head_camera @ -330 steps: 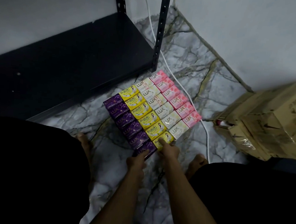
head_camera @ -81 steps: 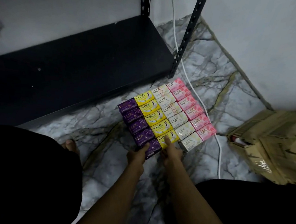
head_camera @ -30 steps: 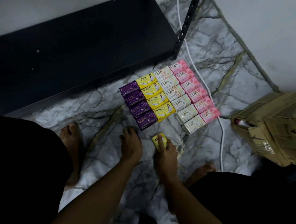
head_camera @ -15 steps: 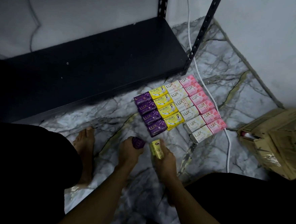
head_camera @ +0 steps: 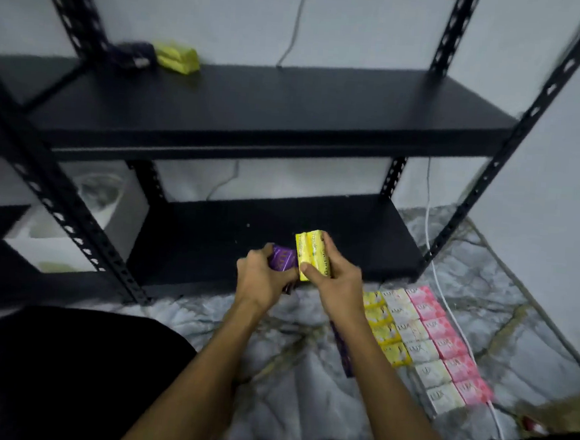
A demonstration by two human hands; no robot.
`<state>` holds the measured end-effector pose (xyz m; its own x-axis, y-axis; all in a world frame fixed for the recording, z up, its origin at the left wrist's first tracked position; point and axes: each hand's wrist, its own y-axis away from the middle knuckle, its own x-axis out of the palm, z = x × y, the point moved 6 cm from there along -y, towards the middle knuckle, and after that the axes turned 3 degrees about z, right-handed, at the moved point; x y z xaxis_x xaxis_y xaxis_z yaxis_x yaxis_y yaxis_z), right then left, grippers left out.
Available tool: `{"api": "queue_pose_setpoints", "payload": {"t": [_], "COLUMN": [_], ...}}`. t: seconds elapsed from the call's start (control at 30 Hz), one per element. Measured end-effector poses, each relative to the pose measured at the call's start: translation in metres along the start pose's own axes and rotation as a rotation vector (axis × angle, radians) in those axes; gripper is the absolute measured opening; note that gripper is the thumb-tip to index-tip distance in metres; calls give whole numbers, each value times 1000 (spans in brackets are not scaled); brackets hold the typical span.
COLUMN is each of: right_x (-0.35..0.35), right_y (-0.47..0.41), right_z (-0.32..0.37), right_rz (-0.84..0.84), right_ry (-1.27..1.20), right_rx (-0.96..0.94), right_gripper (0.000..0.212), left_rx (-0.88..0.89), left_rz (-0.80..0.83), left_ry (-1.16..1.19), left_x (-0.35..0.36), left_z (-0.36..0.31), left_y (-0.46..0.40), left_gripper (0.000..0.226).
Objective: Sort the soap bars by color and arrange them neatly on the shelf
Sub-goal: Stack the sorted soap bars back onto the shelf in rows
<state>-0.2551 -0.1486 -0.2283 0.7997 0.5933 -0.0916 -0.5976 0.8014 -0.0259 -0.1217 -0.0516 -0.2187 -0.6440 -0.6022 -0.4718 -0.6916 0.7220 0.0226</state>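
My left hand (head_camera: 260, 279) grips purple soap bars (head_camera: 281, 258) and my right hand (head_camera: 337, 278) grips yellow soap bars (head_camera: 310, 254), both raised in front of the black shelf's lower board (head_camera: 246, 230). On the upper board (head_camera: 290, 96), at the back left, lie purple bars (head_camera: 132, 54) beside yellow bars (head_camera: 176, 57). On the marble floor, rows of yellow (head_camera: 385, 329), white (head_camera: 417, 349) and pink bars (head_camera: 445, 337) lie side by side. My right forearm hides most of the purple row (head_camera: 343, 350).
Black slotted uprights (head_camera: 514, 132) frame the shelf. A white cable (head_camera: 431, 264) runs down the wall and along the floor past the pink bars. A white box (head_camera: 75, 225) stands behind the left upright. A cardboard box corner (head_camera: 556, 410) shows at lower right.
Both hands lifted purple and yellow bars off the near end of the floor rows and rose toward the shelf. The view tilted up, showing the upper board.
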Motion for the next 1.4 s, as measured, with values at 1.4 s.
{"api": "queue_pose_setpoints", "payload": {"t": [1.4], "right_x": [232], "right_y": [-231], "right_z": [225], "right_rz": [290], "right_ry": [777], "right_rx": [-618], "right_gripper": [39], "left_rx": [227], "left_rz": [-454], "left_ry": [-502], "left_x": [-325], "left_z": [-67], "left_y": [-180], "left_gripper": [53]}}
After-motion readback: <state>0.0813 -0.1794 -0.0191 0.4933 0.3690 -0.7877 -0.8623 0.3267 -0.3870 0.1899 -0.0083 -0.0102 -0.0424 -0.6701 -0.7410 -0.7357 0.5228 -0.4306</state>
